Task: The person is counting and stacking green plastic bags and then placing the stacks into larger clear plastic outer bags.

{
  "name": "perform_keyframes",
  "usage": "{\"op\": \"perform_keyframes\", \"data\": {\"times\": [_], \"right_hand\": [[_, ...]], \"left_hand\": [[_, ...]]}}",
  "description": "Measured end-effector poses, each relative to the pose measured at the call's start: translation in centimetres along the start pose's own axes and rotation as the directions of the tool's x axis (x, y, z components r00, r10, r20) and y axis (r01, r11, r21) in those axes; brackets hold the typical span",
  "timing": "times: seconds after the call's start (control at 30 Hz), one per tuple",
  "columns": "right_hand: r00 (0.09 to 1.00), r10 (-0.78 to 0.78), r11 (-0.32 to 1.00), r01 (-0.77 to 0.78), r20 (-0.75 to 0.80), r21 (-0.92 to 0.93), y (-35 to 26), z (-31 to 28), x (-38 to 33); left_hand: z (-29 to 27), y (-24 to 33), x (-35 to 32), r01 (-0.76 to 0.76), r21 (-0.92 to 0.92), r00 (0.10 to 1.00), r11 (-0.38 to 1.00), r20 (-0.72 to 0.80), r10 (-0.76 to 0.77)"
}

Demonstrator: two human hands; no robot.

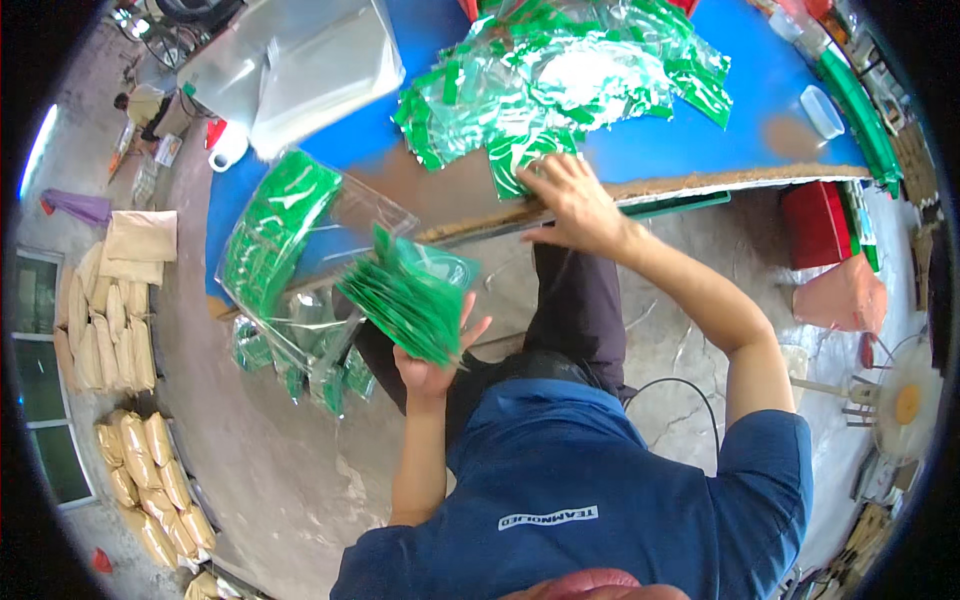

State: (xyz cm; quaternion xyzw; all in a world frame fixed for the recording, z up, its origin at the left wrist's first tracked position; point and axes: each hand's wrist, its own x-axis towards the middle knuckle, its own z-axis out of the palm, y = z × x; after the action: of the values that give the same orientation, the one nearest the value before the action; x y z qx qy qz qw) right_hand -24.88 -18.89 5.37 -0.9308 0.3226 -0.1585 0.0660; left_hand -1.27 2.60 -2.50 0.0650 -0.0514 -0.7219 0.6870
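A thick fanned stack of flat green plastic packets (pixel 405 305) rests in my left hand (pixel 428 372), whose fingers and thumb hold it from below and the right side. My right hand (pixel 580 212) reaches to the table's near edge. Its fingertips touch a green packet (pixel 508 165) lying there, with the thumb spread apart from the fingers. Just beyond, a heap of shiny green and clear packets (pixel 570 80) covers part of the table. Left of my left hand, a large clear plastic bag (pixel 385 200) holds rows of green packets (pixel 280 230) and lies over the table edge.
The blue table (pixel 770 140) has a worn brown edge. Clear plastic sheets (pixel 325 85) and a white tape roll (pixel 229 147) lie at its left, a small clear tray (pixel 822 112) at its right. Filled bags hang below left. A red bin (pixel 815 225) and fan (pixel 905 405) stand right.
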Motion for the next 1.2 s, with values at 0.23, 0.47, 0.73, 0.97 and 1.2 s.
{"op": "perform_keyframes", "data": {"times": [0.23,0.47,0.73,0.97,1.2], "right_hand": [[0.984,-0.124,0.955,0.154,-0.131,0.253,0.8,-2.9,-1.2],[0.665,-0.257,0.966,0.195,0.701,0.169,-6.1,-9.1,3.6],[0.983,-0.067,0.971,0.103,0.170,-0.215,2.8,-0.5,5.3],[0.989,-0.102,0.995,0.100,-0.107,-0.022,-0.4,1.8,3.8],[0.985,-0.139,0.982,0.151,-0.104,0.114,-2.5,2.7,3.9]], "left_hand": [[-1.3,2.7,-0.9,0.102,0.519,0.994,0.848,-0.031,-0.100],[10.6,3.6,4.8,-0.466,0.847,0.830,-0.256,0.318,-0.458],[0.0,0.5,0.9,0.139,0.644,0.990,0.753,-0.111,-0.088],[1.0,-1.2,0.8,0.041,0.014,0.999,0.999,-0.019,-0.041],[0.5,-2.4,4.2,-0.017,0.021,0.997,1.000,-0.080,0.019]]}}
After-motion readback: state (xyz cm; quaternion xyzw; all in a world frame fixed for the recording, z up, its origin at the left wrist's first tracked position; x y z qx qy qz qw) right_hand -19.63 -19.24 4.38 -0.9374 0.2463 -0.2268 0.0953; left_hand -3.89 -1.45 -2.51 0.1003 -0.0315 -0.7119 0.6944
